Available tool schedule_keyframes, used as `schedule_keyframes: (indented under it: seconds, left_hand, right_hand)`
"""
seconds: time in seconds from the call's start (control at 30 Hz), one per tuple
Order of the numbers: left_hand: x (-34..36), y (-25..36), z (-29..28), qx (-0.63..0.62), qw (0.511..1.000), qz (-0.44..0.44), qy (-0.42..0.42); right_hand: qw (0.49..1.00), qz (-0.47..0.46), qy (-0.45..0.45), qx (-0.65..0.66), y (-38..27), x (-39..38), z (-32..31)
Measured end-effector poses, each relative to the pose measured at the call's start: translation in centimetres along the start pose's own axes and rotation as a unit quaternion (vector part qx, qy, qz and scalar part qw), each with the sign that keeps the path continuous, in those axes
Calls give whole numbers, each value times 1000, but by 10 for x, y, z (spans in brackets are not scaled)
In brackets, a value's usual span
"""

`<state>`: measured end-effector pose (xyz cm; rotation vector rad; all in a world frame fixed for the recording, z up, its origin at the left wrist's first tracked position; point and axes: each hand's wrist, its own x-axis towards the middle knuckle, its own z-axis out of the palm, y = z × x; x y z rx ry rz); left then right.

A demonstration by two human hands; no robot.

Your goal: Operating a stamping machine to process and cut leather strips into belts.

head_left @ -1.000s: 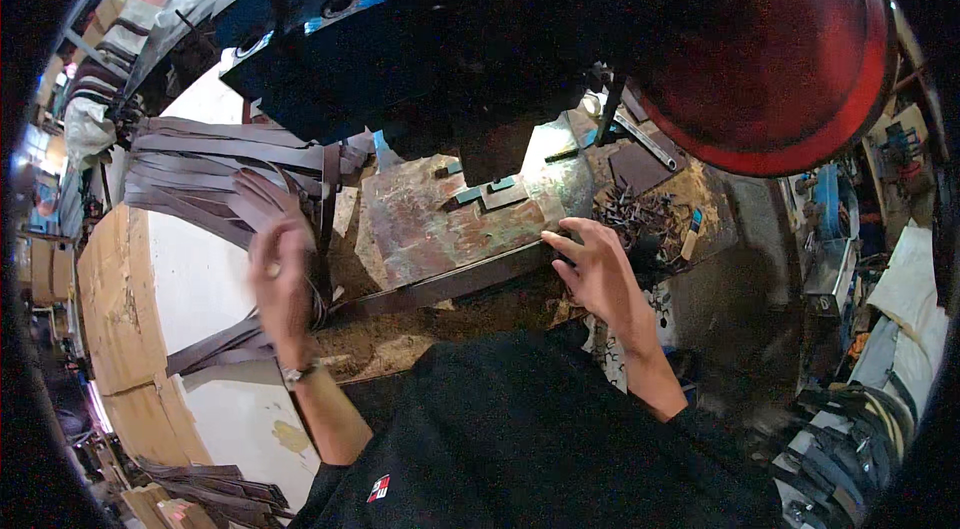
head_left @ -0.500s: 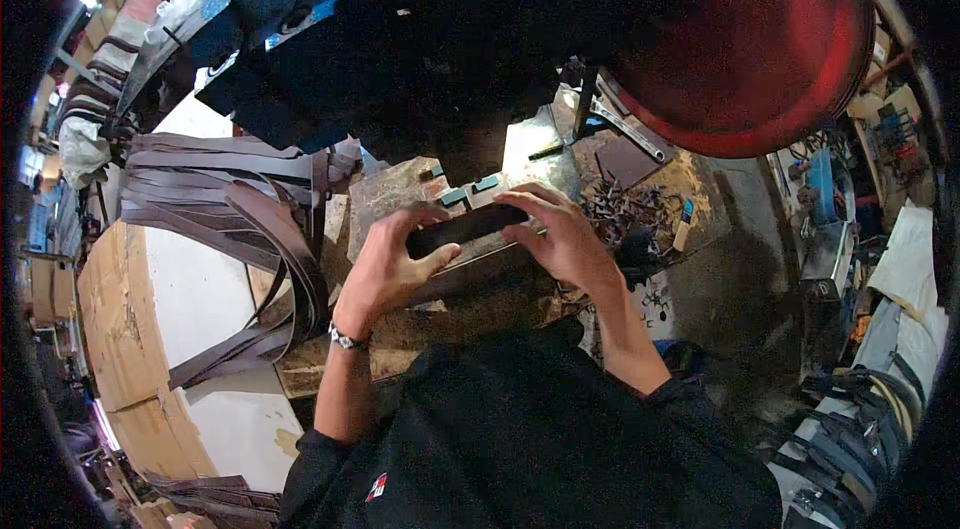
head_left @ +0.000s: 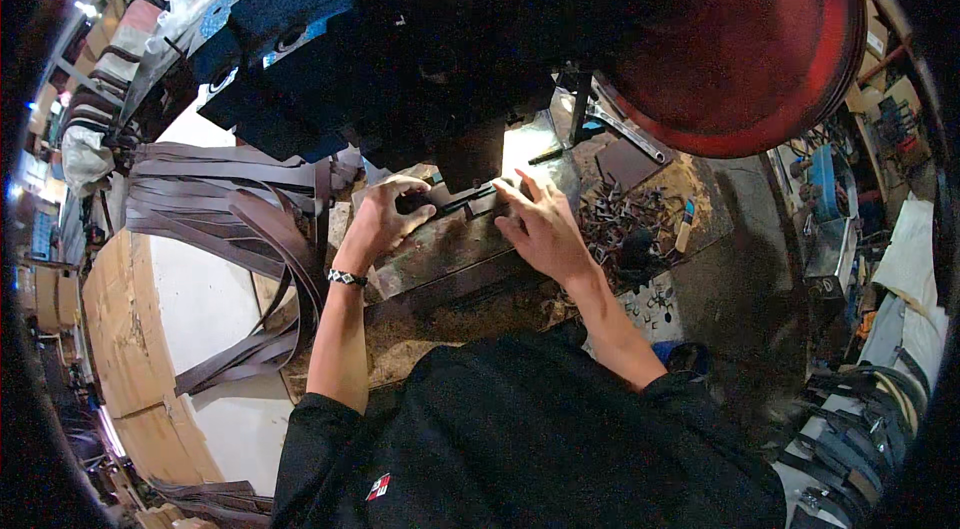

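Note:
Under the press head, a dark strip piece [head_left: 463,201], which looks like leather, lies across the die area on the worn metal bed [head_left: 420,259]. My left hand [head_left: 372,227] has its thumb and fingers curled around the strip's left end. At the other end, my right hand [head_left: 548,237] presses with index finger and thumb on the piece. The dark blue press [head_left: 290,59] overhangs both hands closely. Shadow and the fingers partly hide the strip's ends and the die.
A red flywheel [head_left: 765,49] fills the upper right. Long brown straps [head_left: 215,187] drape over the left-hand table beside cardboard [head_left: 125,329]. Small dark offcuts [head_left: 605,214], a wrench [head_left: 625,129] and a cutter-like tool [head_left: 686,222] lie right of the bed. More straps [head_left: 840,449] hang lower right.
Both hands have moved forward, away from my body, carrying the dark strip in under the press head. The strip now lies at the die, where blue-green blocks showed before.

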<state>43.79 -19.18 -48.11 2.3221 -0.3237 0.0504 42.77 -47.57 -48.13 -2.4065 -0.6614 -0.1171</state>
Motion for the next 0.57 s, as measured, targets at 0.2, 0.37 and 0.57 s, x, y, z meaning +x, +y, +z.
schedule_keyframes:
  seconds: [0.2, 0.37, 0.57]
  left_hand:
    - [7, -7, 1, 13, 1000, 7, -4]
    - [8, -2, 2, 44, 999, -19, -12]
    - [6, -3, 3, 37, 998, -53, -13]
  right_hand:
    - [998, -16, 15, -66, -3, 2, 22]
    - [995, -16, 30, -91, -6, 4, 23]
    - [995, 3, 17, -95, -6, 7, 22]
